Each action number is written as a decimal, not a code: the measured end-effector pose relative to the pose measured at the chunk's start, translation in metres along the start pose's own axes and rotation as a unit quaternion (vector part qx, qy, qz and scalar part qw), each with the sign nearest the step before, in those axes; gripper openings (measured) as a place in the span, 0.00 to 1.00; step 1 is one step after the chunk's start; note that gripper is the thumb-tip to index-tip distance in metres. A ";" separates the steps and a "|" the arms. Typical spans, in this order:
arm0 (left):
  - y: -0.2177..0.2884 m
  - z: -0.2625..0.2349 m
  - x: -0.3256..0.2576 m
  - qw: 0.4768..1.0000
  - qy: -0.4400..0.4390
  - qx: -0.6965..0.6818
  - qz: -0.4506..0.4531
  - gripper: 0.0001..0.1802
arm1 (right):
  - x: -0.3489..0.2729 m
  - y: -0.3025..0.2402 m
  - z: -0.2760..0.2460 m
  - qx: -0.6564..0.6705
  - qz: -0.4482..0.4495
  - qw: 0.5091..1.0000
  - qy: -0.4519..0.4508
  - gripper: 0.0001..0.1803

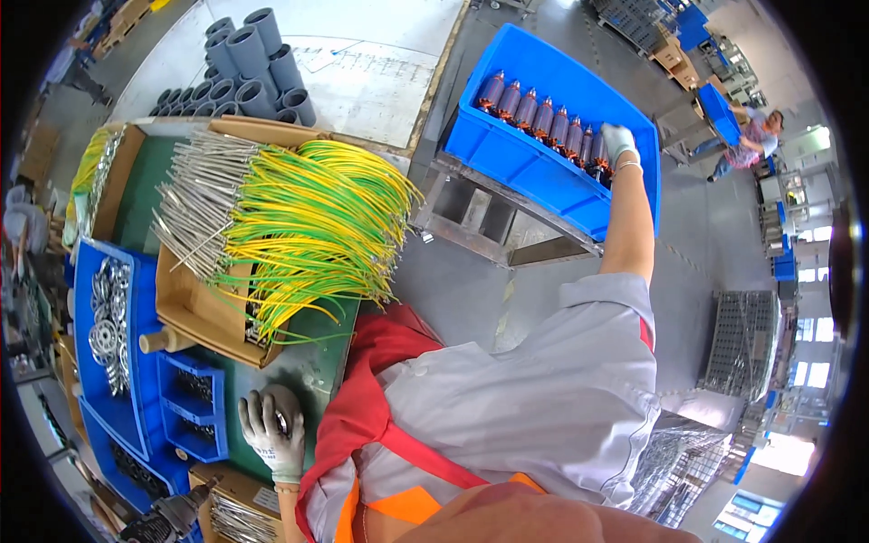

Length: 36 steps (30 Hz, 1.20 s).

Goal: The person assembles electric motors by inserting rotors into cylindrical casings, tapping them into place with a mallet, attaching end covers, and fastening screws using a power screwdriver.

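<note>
In a grey-white glove, my left hand (269,436) rests on the green bench with its fingers curled round a dark, rounded metal part (288,400). What kind of part it is does not show clearly. My right arm stretches out to a blue crate (516,158) on a metal stand. There my gloved right hand (619,142) is at the right end of a row of motor armatures (543,118), which have copper windings and upright shafts. It touches or nearly touches the last armature (598,156); its fingertips are hidden.
A cardboard box holds a bundle of yellow-green wires (317,217) with silvery ends. Blue bins (145,362) of metal parts line the bench's left side. Grey tubes (244,59) stand on a white table. A power tool (167,516) lies lower left. Another person (751,140) carries a blue crate.
</note>
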<state>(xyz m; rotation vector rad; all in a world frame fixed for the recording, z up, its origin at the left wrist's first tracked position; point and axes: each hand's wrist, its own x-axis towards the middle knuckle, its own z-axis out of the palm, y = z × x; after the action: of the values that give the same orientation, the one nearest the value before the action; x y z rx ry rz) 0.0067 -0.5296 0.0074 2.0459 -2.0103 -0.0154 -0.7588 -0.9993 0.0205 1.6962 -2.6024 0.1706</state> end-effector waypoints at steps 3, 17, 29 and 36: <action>-0.003 0.006 0.010 1.000 -0.010 -0.009 0.009 0.37 | -0.010 0.074 0.020 -0.022 0.232 0.969 -0.078 0.28; 0.035 -0.038 0.031 0.985 0.159 -0.044 -0.039 0.27 | -0.016 0.064 0.037 0.206 0.275 0.930 -0.128 0.31; 0.102 -0.047 0.110 0.946 0.063 -0.303 0.100 0.18 | -0.165 -0.131 -0.099 0.638 -0.045 0.752 -0.161 0.15; 0.147 -0.023 0.148 0.625 -0.034 -0.771 -0.116 0.40 | -0.338 -0.288 -0.069 0.555 -0.209 0.634 -0.497 0.20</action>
<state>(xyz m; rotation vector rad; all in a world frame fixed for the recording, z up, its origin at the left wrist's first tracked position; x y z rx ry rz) -0.1273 -0.6705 0.0858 0.9637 -0.8156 -1.3372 -0.3607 -0.7995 0.0821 3.6321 -2.5654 1.4697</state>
